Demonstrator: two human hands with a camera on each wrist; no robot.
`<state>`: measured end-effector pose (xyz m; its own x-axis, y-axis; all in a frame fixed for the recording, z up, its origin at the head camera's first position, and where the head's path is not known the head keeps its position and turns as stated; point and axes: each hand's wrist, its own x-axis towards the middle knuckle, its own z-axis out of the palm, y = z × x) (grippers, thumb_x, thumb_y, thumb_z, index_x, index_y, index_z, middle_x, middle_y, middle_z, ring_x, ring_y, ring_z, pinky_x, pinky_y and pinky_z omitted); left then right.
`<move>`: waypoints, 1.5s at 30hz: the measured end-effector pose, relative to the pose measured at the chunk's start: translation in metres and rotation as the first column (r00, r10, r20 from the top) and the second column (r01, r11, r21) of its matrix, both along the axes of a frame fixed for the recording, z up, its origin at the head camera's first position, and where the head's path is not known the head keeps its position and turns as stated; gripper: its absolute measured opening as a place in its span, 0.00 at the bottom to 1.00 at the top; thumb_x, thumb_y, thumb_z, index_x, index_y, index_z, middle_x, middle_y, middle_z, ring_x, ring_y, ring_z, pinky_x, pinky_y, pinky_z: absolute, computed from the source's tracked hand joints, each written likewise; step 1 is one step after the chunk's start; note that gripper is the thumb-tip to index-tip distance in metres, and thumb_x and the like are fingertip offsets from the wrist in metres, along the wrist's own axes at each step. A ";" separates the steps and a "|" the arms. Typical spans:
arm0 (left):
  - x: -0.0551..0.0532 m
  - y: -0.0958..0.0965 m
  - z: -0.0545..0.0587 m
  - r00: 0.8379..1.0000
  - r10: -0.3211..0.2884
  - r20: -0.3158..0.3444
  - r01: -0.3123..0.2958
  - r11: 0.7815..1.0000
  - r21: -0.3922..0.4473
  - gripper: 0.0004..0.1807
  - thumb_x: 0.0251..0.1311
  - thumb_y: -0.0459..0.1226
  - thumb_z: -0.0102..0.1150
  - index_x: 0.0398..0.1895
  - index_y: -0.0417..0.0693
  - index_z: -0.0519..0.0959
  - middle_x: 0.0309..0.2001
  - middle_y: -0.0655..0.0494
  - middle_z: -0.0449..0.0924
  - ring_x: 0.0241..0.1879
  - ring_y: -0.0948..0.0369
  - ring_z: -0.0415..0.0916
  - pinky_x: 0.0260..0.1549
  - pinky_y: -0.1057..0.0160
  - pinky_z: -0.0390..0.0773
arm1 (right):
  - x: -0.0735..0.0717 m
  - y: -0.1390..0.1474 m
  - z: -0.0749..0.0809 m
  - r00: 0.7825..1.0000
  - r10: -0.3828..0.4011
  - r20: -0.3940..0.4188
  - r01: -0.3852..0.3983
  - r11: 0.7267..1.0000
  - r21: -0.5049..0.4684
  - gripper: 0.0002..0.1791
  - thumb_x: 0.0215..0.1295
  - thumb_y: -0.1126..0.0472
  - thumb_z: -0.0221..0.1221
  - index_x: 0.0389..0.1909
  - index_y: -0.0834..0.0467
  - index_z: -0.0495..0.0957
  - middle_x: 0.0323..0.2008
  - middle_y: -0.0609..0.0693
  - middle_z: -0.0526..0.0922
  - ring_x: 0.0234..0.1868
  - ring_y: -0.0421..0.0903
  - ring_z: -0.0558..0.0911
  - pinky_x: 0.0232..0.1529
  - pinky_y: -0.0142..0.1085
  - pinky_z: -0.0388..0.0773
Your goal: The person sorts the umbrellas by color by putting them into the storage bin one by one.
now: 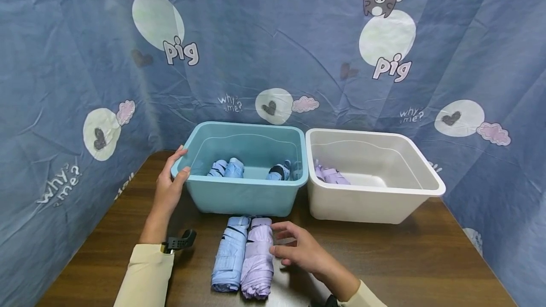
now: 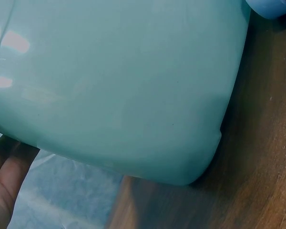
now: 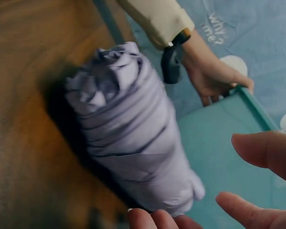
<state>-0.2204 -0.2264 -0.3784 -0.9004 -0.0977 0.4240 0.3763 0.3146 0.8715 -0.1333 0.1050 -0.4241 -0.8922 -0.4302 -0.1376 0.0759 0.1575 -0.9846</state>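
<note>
A light blue furled umbrella [image 1: 230,255] and a purple furled umbrella [image 1: 258,259] lie side by side on the table, in front of two bins. My right hand [image 1: 300,248] is at the purple one's right side, thumb and fingers apart, not gripping it; whether a fingertip touches is unclear. In the right wrist view the purple umbrella [image 3: 133,133] shows its ruffled end. My left hand [image 1: 170,184] holds the left rim of the teal bin [image 1: 243,198], which contains several light blue rolled umbrellas [image 1: 234,168]. Part of that hand [image 2: 9,176] shows beside the bin wall in the left wrist view.
Right of the teal bin, almost against it, stands a white bin [image 1: 362,203] with purple rolled umbrellas [image 1: 334,176] at its left end. A blue patterned curtain [image 1: 273,51] hangs behind the brown wooden table [image 1: 401,259].
</note>
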 end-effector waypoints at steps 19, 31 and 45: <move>-0.006 -0.002 -0.005 1.000 0.019 0.006 -0.019 1.000 0.006 0.28 0.66 0.35 0.48 0.70 0.42 0.63 0.75 0.50 0.53 0.72 0.48 0.51 0.63 0.42 0.54 | 0.004 -0.017 -0.025 0.998 -0.028 0.055 0.034 0.995 -0.095 0.36 0.58 0.64 0.65 0.68 0.51 0.64 0.53 0.65 0.69 0.41 0.53 0.78 0.30 0.51 0.80; -0.025 -0.014 -0.029 0.999 0.038 -0.012 -0.038 0.999 0.004 0.28 0.66 0.39 0.49 0.71 0.56 0.64 0.74 0.64 0.55 0.71 0.55 0.52 0.63 0.44 0.55 | 0.007 -0.034 -0.027 0.995 -0.071 -0.067 0.069 0.997 -0.040 0.41 0.55 0.63 0.68 0.69 0.54 0.61 0.46 0.60 0.74 0.37 0.50 0.78 0.24 0.41 0.78; -0.025 -0.013 -0.030 0.999 0.042 0.000 -0.042 0.999 -0.004 0.29 0.66 0.38 0.49 0.71 0.54 0.63 0.74 0.62 0.54 0.71 0.53 0.52 0.63 0.43 0.55 | 0.007 -0.040 -0.022 0.956 -0.017 -0.294 0.065 0.986 0.153 0.36 0.48 0.65 0.71 0.62 0.53 0.73 0.46 0.58 0.77 0.36 0.42 0.77 0.36 0.35 0.76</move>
<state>-0.2458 -0.2394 -0.4081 -0.8953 -0.1341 0.4247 0.3628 0.3335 0.8701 -0.1266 0.0650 -0.4458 -0.9200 -0.3864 0.0664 -0.2000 0.3168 -0.9272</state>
